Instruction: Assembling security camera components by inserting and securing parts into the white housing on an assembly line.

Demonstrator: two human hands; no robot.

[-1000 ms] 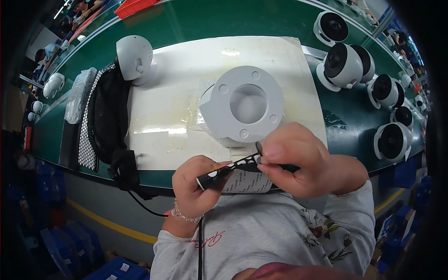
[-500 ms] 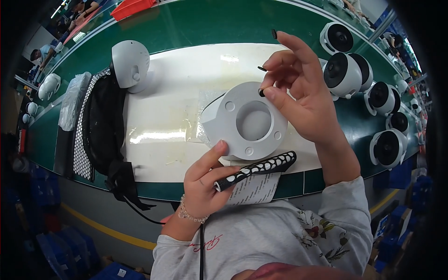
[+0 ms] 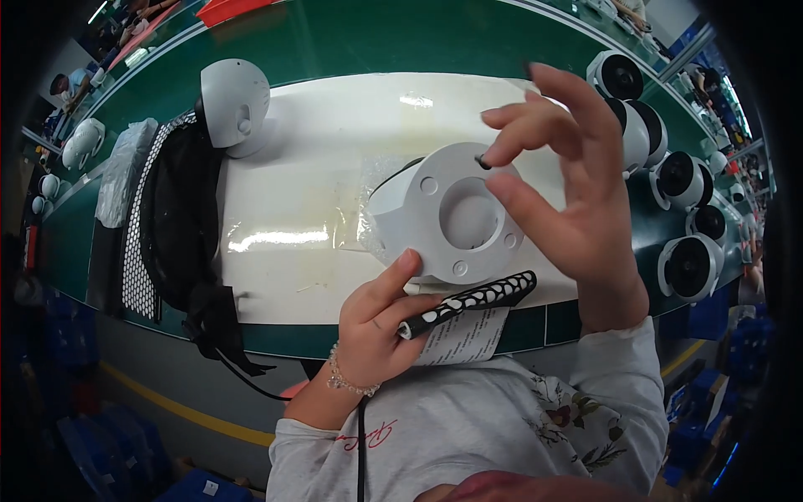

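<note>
A white device with a round base lies on the mat, its underside turned up. A large round hollow sits in its middle, with small round recesses around it. My left hand has a fingertip against its lower left edge. Between the fingers of that hand is a curled black adhesive-pad sheet with white round gaps. My right hand is above the device's upper right rim. A small black round pad is at a fingertip near the thumb, close to the base. Another dark pad clings to the raised fingertip.
A white mat covers the green bench. At left stand a white round-headed device, a black fabric bundle and a plastic-wrapped packet. Several white devices with black fronts line the right. A red tray sits at the back.
My right hand has shifted slightly right, its fingers changing pose; a pad seen earlier at the middle fingertip no longer shows there. The left hand and the device moved a little right.
</note>
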